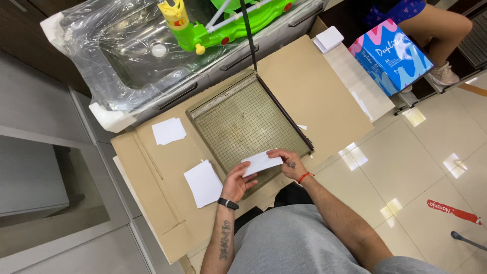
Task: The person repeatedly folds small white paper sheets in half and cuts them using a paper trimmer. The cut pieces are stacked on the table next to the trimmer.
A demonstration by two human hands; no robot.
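Observation:
A small white sheet of paper (pixel 261 162) is held by both my hands over the near edge of a gridded paper cutter board (pixel 243 122). My left hand (pixel 236 183) grips its left end from below. My right hand (pixel 287 163) pinches its right end. The cutter's black blade arm (pixel 247 33) stands raised, rising from the board's far right corner. The cutter rests on a flattened brown cardboard sheet (pixel 314 96).
Two white paper stacks (pixel 169 130) (pixel 204 182) lie on the cardboard left of the cutter. A plastic-wrapped item with a green toy (pixel 203 30) sits behind. A blue paper-ream box (pixel 389 56) and another person's leg (pixel 436 30) are at the right, on glossy floor tiles.

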